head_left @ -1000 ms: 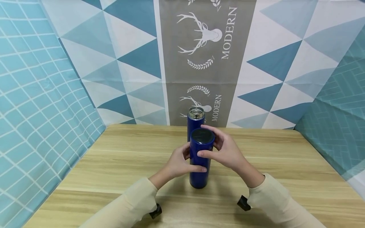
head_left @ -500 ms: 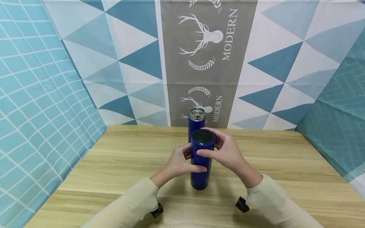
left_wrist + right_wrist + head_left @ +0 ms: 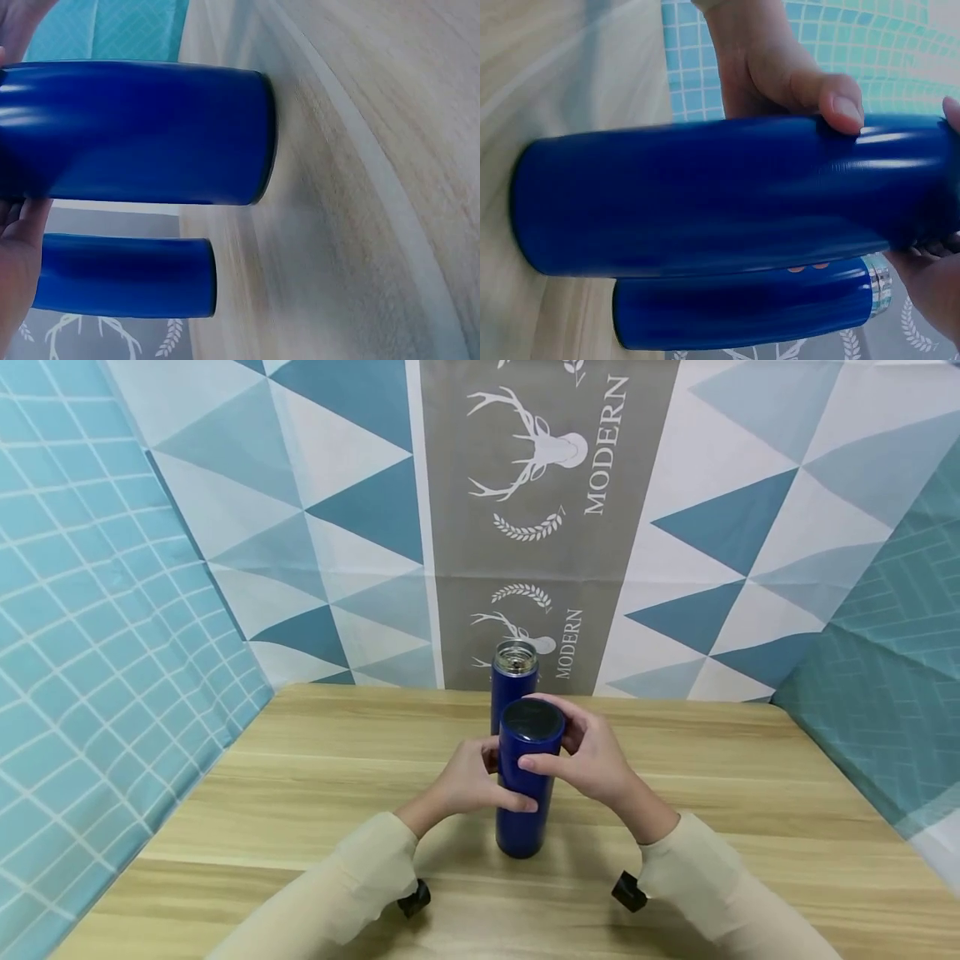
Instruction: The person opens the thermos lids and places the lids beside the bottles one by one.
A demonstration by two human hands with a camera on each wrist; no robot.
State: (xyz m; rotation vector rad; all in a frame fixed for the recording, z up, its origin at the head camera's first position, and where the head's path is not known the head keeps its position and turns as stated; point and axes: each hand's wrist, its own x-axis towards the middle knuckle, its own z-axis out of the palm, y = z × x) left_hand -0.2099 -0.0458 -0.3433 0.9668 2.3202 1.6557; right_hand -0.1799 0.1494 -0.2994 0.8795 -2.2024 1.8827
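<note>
A blue vacuum flask with a dark, glossy round top stands upright on the wooden table, its base at the tabletop in the left wrist view. My left hand grips its middle, thumb across the near side. Higher up, my right hand holds the flask around its top end, thumb in front and fingers curled behind. Just behind stands a second blue flask, lidless, its threaded silver mouth showing. The front flask hides much of its body in the head view.
Light wood-grain table lies under both flasks. A patterned backdrop with triangles and deer heads rises at its back edge, with tiled cloth along the left. A small black device sits at the right wrist.
</note>
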